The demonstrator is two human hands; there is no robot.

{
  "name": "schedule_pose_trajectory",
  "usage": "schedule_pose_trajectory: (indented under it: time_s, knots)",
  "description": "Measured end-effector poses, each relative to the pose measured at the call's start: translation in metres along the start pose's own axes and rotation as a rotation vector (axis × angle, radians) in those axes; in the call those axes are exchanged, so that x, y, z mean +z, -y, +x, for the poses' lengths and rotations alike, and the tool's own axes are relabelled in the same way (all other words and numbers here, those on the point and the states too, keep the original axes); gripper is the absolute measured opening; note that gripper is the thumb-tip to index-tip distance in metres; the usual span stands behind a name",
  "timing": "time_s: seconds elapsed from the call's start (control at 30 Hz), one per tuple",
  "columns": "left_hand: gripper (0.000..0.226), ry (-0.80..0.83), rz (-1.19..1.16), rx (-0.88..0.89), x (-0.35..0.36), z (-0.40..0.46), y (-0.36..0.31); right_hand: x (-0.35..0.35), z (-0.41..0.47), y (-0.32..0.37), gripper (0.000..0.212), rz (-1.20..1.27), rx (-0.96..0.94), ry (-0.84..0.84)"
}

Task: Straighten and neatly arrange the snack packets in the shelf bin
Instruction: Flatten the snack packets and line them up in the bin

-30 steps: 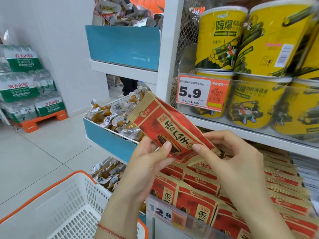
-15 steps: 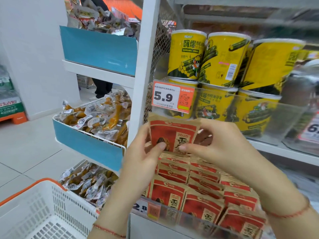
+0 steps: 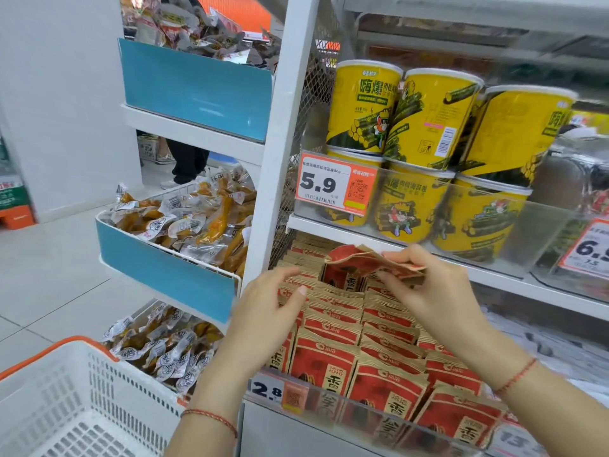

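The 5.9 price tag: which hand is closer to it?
Right. The right hand pinches a red packet just below the 5.9 price tag; the left hand sits lower and further left, over the packets in the bin.

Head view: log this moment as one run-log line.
right hand: pinches red snack packet over back rows | left hand: open, touching left-row packets | clear-front shelf bin: rows upright

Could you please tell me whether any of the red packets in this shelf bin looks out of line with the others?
Yes. One red packet at the back of the rows of red packets is bent and folded over, pinched by the right hand, while the others stand upright. The left hand rests open on the left row.
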State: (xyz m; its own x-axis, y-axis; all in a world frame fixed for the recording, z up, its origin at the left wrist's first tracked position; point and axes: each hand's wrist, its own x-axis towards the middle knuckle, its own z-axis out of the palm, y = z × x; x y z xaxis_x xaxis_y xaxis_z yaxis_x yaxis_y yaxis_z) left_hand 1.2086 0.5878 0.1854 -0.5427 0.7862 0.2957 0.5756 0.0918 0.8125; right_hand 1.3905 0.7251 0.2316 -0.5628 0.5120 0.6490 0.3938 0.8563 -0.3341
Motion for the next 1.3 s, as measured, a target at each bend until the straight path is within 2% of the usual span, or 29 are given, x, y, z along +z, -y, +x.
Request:
schedule_pose_trajectory:
  time_s: [0.17, 0.23, 0.37, 0.5, 0.67, 0.73, 0.83, 0.9, 1.03, 1.3]
  knots:
    - [0.044, 0.093, 0.222, 0.021, 0.005, 0.001, 0.001, 0.025, 0.008, -0.015, 0.012, -0.02, 0.151, 0.123]
    - [0.046, 0.119, 0.295, 0.023, 0.006, 0.001, 0.002, 0.032, 0.011, -0.019, 0.01, -0.052, 0.159, 0.171]
    - [0.047, 0.139, 0.319, 0.024, 0.006, 0.001, 0.006, 0.045, 0.011, -0.02, 0.024, -0.214, 0.115, 0.257]
    - [0.047, 0.139, 0.316, 0.03, 0.005, 0.0, 0.006, 0.057, 0.018, -0.026, 0.035, -0.29, 0.207, 0.3]
    - [0.047, 0.142, 0.317, 0.03, 0.005, 0.0, 0.008, 0.058, 0.024, -0.026, 0.044, -0.2, 0.342, 0.302]
    - [0.047, 0.142, 0.315, 0.028, 0.004, 0.0, 0.008, 0.053, 0.02, -0.022, 0.045, -0.232, 0.308, 0.337]
    - [0.047, 0.14, 0.323, 0.029, 0.005, 0.0, 0.006, 0.047, 0.015, -0.016, 0.044, -0.393, 0.148, 0.402]
    - [0.047, 0.143, 0.33, 0.024, 0.006, 0.001, 0.005, 0.048, 0.017, -0.014, 0.039, -0.436, 0.127, 0.492]
    - [0.047, 0.145, 0.324, 0.023, 0.004, 0.0, 0.005, 0.059, 0.031, -0.017, 0.047, -0.402, 0.208, 0.667]
    - [0.048, 0.173, 0.352, 0.031, 0.002, 0.003, 0.006, 0.063, 0.06, -0.021, 0.05, -0.198, 0.359, 0.709]
